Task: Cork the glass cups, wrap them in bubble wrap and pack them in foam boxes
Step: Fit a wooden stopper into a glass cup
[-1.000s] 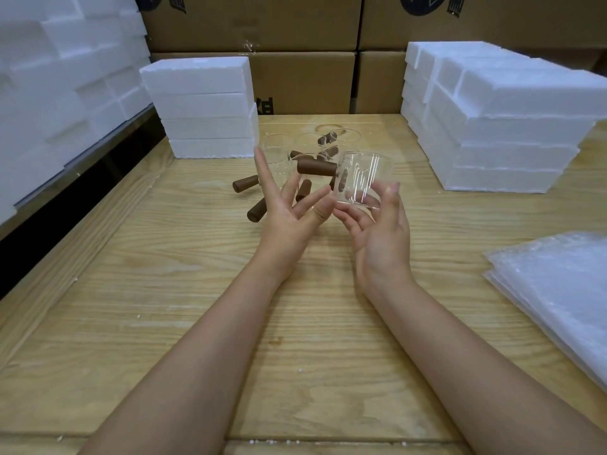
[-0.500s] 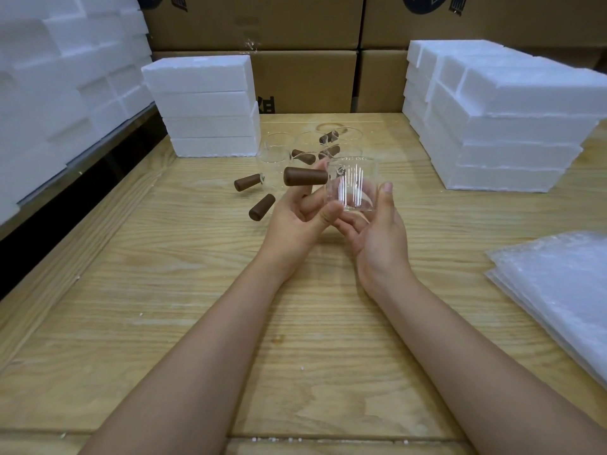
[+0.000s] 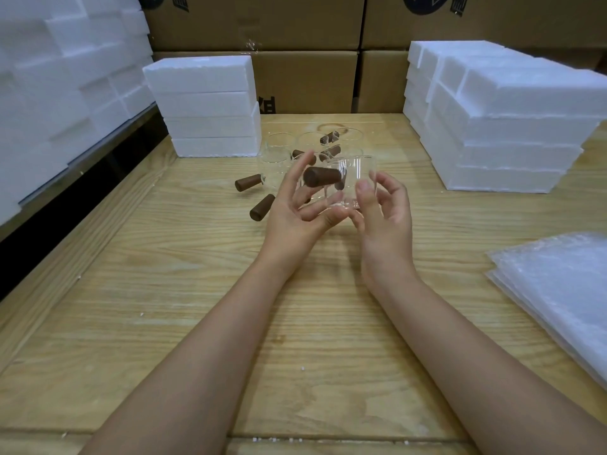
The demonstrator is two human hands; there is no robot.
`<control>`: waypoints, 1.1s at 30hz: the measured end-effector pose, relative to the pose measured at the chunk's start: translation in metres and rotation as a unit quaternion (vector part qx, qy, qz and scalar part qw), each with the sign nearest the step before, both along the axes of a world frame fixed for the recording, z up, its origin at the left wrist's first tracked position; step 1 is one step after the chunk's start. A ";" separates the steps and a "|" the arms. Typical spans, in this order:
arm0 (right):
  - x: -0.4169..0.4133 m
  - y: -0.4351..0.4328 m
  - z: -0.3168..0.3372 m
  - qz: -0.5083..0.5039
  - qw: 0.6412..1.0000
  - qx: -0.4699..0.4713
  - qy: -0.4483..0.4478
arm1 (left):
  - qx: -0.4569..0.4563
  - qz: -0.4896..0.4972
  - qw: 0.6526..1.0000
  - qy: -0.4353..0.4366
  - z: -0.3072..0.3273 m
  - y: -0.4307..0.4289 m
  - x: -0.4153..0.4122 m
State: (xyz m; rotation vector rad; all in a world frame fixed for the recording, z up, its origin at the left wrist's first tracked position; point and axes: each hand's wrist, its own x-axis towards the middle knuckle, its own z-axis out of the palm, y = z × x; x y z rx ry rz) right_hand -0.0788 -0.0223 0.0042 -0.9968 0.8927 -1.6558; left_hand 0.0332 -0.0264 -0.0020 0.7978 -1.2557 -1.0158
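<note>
A clear glass cup (image 3: 356,180) lies on its side above the wooden table (image 3: 184,290), its mouth facing left. My right hand (image 3: 386,213) holds it from below and behind with thumb and curled fingers. In the fingers of my left hand (image 3: 294,215) is a brown cork (image 3: 321,176), horizontal, with its right end at the cup's mouth. How far the cork sits inside the cup I cannot tell. Behind my hands stand several more glass cups (image 3: 281,149), some with corks in or among them. Two loose corks (image 3: 248,182) lie on the table to the left.
A stack of white foam boxes (image 3: 203,106) stands at the back left, and a larger foam stack (image 3: 496,126) at the right. Bubble wrap sheets (image 3: 558,290) lie at the right edge. Cardboard boxes (image 3: 305,80) line the back, and more foam (image 3: 59,77) fills the left side.
My left hand has closed on the cork and carried it right to the cup's mouth. The right hand has kept hold of the cup and shifted slightly.
</note>
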 end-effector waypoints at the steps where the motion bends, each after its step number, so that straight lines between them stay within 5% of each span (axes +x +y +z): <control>1: 0.000 -0.001 0.001 0.012 0.999 0.009 -0.030 | 0.006 0.000 1.000 0.001 -0.001 -0.001 0.000; 8: 0.002 0.000 0.003 0.079 0.992 0.036 -0.092 | 0.024 -0.022 0.999 -0.027 -0.003 -0.004 0.002; 20: -0.003 -0.002 0.001 0.041 0.998 0.044 0.011 | 0.011 -0.003 1.000 0.006 -0.002 -0.002 0.002; 33: -0.005 0.001 0.005 0.135 0.988 0.027 -0.071 | 0.002 0.038 0.999 -0.005 -0.001 -0.002 0.003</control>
